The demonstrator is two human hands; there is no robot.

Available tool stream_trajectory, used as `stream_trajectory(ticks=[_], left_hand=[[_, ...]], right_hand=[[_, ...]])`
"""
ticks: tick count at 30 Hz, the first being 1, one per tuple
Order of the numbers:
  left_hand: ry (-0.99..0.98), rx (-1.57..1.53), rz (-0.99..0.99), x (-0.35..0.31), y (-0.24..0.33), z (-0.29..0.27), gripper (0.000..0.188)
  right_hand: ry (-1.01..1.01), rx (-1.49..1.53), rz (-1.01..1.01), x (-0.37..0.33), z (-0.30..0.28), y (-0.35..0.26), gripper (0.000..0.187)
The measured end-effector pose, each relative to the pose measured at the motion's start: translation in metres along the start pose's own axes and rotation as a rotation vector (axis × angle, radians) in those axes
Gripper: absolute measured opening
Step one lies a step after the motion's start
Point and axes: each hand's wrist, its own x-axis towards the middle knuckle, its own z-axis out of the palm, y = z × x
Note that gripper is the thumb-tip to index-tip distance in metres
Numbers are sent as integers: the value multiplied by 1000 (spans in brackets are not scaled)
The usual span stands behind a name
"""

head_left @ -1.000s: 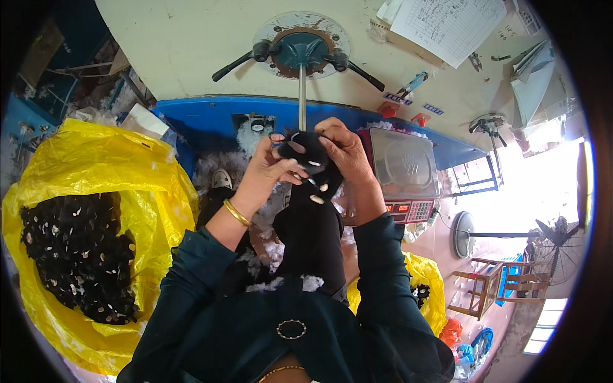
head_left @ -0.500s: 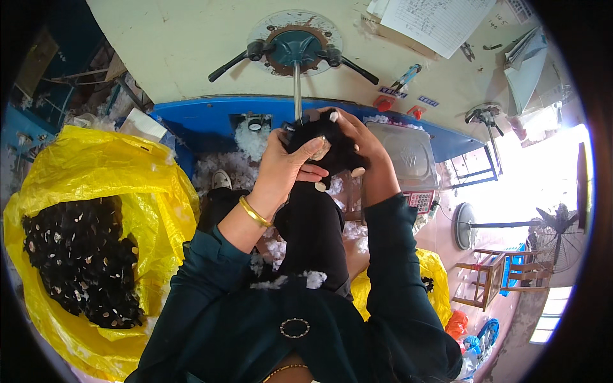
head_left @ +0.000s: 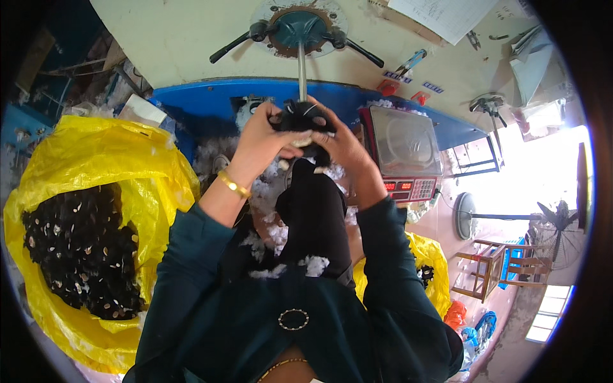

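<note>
A small black plush toy (head_left: 300,120) with beige patches and paws is between my hands, up against the end of a thin metal tube (head_left: 302,73). My left hand (head_left: 263,139) grips its left side, thumb laid across the pale patch. From the right, my right hand (head_left: 341,142) closes round the other side, its thumb close to the left one. The tube comes out of a green metal fitting (head_left: 299,30) with two black-handled levers, set in the pale panel. Whether the tube's end is inside the toy is hidden.
A yellow sack (head_left: 169,166) at left holds many black plush pieces (head_left: 83,249). Right of my hands stands a scale (head_left: 405,143) with a lit red display. White stuffing (head_left: 271,236) lies on the floor and my lap. Another yellow sack (head_left: 435,262) stands at lower right.
The plush toy has been turned in my hands and now sits more upright against the tube. My hands have come closer together, the right one shifting left and down.
</note>
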Motion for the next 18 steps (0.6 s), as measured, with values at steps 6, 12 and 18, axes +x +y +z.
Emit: stream_trajectory(ticks=[6,12,18], left_hand=[[-19,-95,-41,-3,21,-32,41],[15,11,-54,-24,27,-11,41],[-63,-11,-90,-60,11,5,46]], right_hand=[[422,-285,21,20,65,-33,81],[447,-188,-56,6,56,-20,74],[160,-218,-55,-40,16,-43,89]])
